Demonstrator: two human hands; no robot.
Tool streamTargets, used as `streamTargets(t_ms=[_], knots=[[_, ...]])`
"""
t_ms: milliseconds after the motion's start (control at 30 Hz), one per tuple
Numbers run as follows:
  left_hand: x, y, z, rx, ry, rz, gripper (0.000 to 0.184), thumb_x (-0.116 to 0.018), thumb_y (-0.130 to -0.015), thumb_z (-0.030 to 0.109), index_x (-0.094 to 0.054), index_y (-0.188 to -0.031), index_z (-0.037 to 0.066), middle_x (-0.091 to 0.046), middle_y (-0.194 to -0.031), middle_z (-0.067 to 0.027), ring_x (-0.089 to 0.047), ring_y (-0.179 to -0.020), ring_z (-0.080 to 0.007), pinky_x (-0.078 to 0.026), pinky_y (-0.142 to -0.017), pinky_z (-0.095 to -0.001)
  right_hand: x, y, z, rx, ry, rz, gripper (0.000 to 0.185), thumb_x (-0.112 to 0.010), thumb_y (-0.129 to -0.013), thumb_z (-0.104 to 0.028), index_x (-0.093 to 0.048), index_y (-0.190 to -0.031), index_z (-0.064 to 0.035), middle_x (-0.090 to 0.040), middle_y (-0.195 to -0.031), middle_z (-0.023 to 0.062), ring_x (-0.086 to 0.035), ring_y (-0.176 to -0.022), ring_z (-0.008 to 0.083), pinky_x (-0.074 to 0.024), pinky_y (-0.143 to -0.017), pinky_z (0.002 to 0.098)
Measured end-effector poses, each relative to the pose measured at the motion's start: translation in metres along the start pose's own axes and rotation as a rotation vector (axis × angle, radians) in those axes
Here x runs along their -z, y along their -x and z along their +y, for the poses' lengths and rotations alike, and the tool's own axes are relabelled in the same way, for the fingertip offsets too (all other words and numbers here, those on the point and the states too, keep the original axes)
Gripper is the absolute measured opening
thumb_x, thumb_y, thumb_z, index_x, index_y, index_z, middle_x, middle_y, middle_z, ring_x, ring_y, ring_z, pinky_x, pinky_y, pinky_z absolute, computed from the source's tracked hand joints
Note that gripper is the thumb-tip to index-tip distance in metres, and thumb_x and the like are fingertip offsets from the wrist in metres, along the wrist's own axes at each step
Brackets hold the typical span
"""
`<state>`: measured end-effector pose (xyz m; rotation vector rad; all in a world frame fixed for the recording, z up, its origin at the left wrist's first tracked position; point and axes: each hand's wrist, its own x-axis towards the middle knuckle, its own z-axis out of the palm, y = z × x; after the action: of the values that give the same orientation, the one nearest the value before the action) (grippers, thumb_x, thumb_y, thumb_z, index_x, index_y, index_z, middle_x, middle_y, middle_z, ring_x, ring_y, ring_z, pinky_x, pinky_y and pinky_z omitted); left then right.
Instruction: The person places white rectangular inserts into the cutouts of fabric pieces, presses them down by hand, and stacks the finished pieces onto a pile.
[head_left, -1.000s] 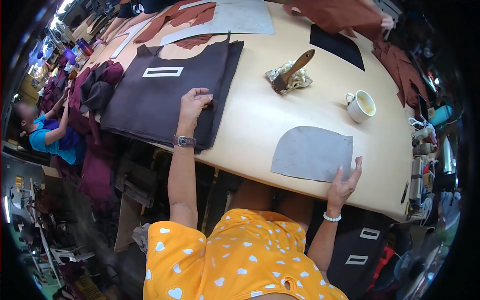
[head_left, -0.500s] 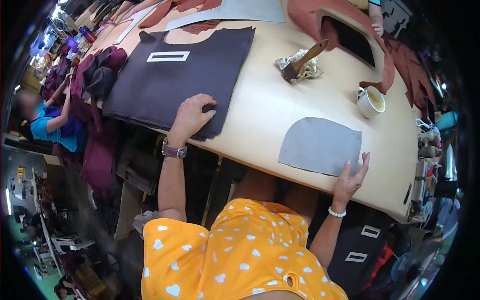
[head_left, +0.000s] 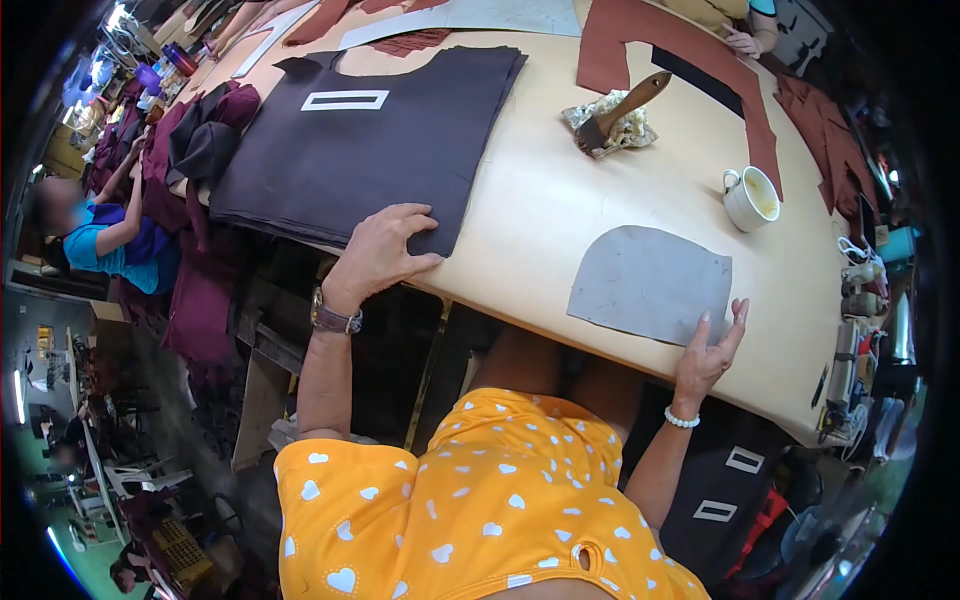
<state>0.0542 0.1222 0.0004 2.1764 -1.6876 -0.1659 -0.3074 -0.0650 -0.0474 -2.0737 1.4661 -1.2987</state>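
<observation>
My left hand (head_left: 385, 255) rests on the near right corner of a stack of dark cloth pieces (head_left: 350, 160), fingers apart. On the top piece lies a white rectangular frame strip (head_left: 345, 100). My right hand (head_left: 710, 352) has its fingers spread at the lower right edge of a grey rounded template (head_left: 655, 285) that lies flat. Beyond the template, a wooden-handled brush (head_left: 625, 112) leans on a crumpled, crusted wad (head_left: 632, 131). A white cup (head_left: 750, 199) with yellowish contents stands to the right.
A rust-coloured cloth piece (head_left: 604, 50) and a black piece (head_left: 697, 80) lie at the table's far side, near a co-worker's hand (head_left: 742, 42). Maroon cloth (head_left: 205, 310) hangs at the left beside a person in blue (head_left: 120, 245). Tools and spools line the right edge.
My left hand has moved down to the stack's near corner, and the loose dark layers now lie more aligned. The rust cloth has come down flat around the black piece. My right hand stays by the template.
</observation>
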Motion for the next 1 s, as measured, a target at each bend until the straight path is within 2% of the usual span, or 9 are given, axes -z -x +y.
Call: streamTargets(t_ms=[433, 533, 833, 1000], knots=[[0.008, -0.001, -0.005, 0.085, 0.257, -0.054, 0.028, -0.068, -0.073, 0.015, -0.067, -0.098, 0.004, -0.059, -0.117, -0.0152, -0.058, -0.105, -0.0285, -0.046, -0.088, -0.0331, 0.0, 0.0, 0.0, -0.013, -0.017, -0.002, 0.054, -0.052, -0.084, -0.002, -0.033, -0.133, 0.007, -0.044, -0.13, 0.0228, -0.041, -0.123, 0.0322, -0.0292, -0.104, 0.0385], [0.007, -0.001, -0.006, 0.104, 0.293, -0.045, 0.025, -0.068, -0.073, 0.013, -0.068, -0.096, 0.003, -0.06, -0.116, -0.015, -0.057, -0.107, -0.0274, -0.047, -0.088, -0.0325, -0.001, 0.001, 0.003, -0.008, -0.02, -0.001, 0.053, -0.052, -0.086, -0.005, -0.032, -0.134, 0.0053, -0.044, -0.13, 0.0212, -0.041, -0.123, 0.0296, -0.0286, -0.104, 0.0376], [-0.001, 0.001, -0.013, 0.157, 0.441, -0.017, 0.019, -0.066, -0.076, 0.009, -0.068, -0.093, 0.0, -0.063, -0.109, -0.0148, -0.054, -0.113, -0.0268, -0.041, -0.096, -0.034, 0.0, 0.001, 0.001, -0.017, -0.027, 0.003, 0.054, -0.052, -0.084, -0.003, -0.033, -0.134, 0.0063, -0.044, -0.13, 0.0224, -0.041, -0.123, 0.0317, -0.0297, -0.104, 0.0386], [-0.001, 0.002, -0.013, 0.156, 0.445, -0.004, 0.018, -0.063, -0.079, 0.007, -0.066, -0.094, -0.002, -0.064, -0.109, -0.0139, -0.054, -0.113, -0.0257, -0.04, -0.095, -0.0333, 0.0, 0.001, 0.002, -0.015, -0.019, 0.004, 0.054, -0.052, -0.084, -0.003, -0.032, -0.134, 0.0063, -0.045, -0.129, 0.0223, -0.042, -0.122, 0.0317, -0.0298, -0.104, 0.0386]])
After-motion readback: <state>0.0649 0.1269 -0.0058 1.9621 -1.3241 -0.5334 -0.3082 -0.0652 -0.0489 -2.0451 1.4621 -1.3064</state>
